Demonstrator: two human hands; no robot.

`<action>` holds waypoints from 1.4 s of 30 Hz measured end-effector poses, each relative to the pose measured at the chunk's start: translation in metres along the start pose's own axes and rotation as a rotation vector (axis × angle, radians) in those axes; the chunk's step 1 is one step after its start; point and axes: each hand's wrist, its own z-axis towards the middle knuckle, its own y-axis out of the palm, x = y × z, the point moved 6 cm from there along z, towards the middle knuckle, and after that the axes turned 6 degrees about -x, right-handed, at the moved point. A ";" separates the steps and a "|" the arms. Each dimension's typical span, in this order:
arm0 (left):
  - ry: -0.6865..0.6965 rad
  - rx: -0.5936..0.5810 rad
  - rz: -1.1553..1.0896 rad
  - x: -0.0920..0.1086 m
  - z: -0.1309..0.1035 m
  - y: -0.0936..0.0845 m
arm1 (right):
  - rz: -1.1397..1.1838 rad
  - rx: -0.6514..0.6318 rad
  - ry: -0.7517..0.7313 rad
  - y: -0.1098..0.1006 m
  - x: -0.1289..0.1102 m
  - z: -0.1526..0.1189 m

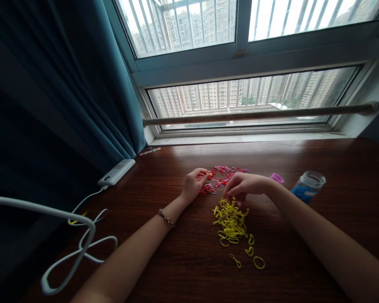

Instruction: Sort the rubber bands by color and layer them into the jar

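Observation:
Small yellow rubber bands [230, 223] lie in a heap on the dark wooden table, with several loose ones nearer me. Behind them is a spread of pink and red rubber bands [219, 184]. My left hand [193, 184] is at the left edge of the pink and red ones, its fingers pinched around a few small red and yellowish bands. Over the far end of the yellow heap, my right hand [244, 186] points down with curled fingers. Its fingertips are partly hidden, so whatever they hold does not show.
A clear jar [308, 185] with blue contents stands at the right, beside a pink lid [277, 178]. On the left are a white power strip [116, 172] and a looped white cable [82, 248]. A blue curtain [113, 105] hangs by the window.

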 end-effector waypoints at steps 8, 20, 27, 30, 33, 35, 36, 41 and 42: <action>0.018 -0.077 -0.131 0.001 -0.001 0.005 | 0.068 0.449 -0.171 -0.032 0.003 0.007; 0.044 0.028 -0.013 -0.002 0.002 -0.001 | 0.102 0.641 -0.236 -0.045 0.006 0.005; 0.349 -0.073 0.170 0.045 -0.012 0.004 | 0.052 1.019 -0.347 -0.068 0.009 -0.014; 0.630 -0.362 0.260 0.077 -0.036 0.030 | -0.244 1.274 -0.210 -0.077 0.012 -0.028; 0.767 -0.514 0.347 0.087 -0.048 0.043 | -0.617 1.320 0.071 -0.076 0.010 -0.033; 0.646 -0.430 0.431 0.076 -0.034 0.035 | -0.774 1.235 0.272 -0.073 0.011 -0.032; 0.533 -0.350 0.483 0.066 -0.023 0.024 | -0.815 1.181 0.360 -0.070 0.012 -0.031; -0.241 -0.270 0.757 -0.007 0.015 -0.038 | -0.836 0.967 0.607 -0.063 0.020 -0.029; -0.350 -0.357 0.735 -0.020 0.015 -0.043 | -0.833 0.951 0.606 -0.063 0.021 -0.027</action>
